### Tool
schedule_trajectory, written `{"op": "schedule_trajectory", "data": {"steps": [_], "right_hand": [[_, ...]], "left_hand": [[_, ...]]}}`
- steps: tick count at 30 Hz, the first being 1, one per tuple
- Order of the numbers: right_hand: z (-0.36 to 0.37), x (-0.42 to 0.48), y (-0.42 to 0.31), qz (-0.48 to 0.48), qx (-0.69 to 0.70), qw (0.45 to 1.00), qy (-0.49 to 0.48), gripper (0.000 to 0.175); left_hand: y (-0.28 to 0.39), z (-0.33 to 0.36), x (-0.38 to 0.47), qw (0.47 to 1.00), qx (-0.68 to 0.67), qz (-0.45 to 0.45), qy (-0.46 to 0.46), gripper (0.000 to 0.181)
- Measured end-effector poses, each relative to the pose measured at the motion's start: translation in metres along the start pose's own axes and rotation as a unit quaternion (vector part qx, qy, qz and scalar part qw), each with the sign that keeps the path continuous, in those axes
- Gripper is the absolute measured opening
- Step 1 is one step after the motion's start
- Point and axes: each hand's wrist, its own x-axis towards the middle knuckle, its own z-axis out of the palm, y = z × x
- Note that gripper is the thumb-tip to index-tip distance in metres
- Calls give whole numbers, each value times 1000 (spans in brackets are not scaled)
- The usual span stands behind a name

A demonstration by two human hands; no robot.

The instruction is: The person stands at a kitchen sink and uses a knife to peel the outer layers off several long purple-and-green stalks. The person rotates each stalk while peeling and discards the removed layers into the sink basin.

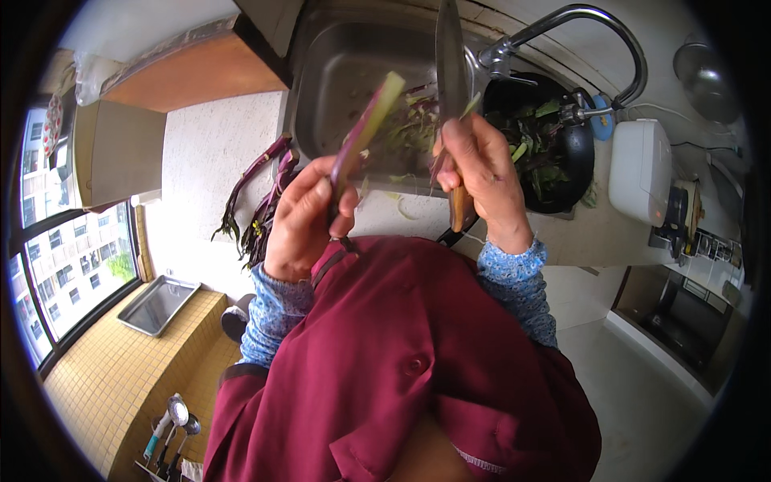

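Note:
My left hand (310, 217) grips a purple leafy-vegetable stem (366, 129), whose upper part is pale green where the skin is off. In my right hand (485, 175) is a kitchen knife (452, 66), its broad blade pointing up over the sink and the wooden handle below my fingers. A strip of green peel lies against the blade by my thumb. Peelings (409, 123) are scattered in the steel sink (343, 54) beyond my hands. More purple stems with dark leaves (265, 199) lie on the counter left of my left hand. Cut greens fill part of a black wok (575, 162) at the right.
A chrome faucet (602, 15) arches over the wok. Right of it stand a white appliance (639, 172) and a dish rack (714, 247). An orange-brown cabinet panel (199, 66) juts in at upper left. A metal tray (159, 306) rests on the tiled ledge by the window.

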Motion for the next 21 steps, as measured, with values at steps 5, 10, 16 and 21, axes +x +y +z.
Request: {"op": "schedule_trajectory", "data": {"steps": [5,10,16,21], "right_hand": [[-3,-8,-8,-5,-4,999,-37,22],[2,-13,-14,-30,4,998,-57,29],[1,-16,-23,-21,21,998,-59,30],[-1,-19,-26,-35,40,995,-88,33]], "left_hand": [[6,8,-9,983,170,16,-63,33],[8,11,-19,960,275,13,-50,32],[8,11,-25,926,371,50,-39,29],[12,9,-23,853,508,105,-51,33]]}}
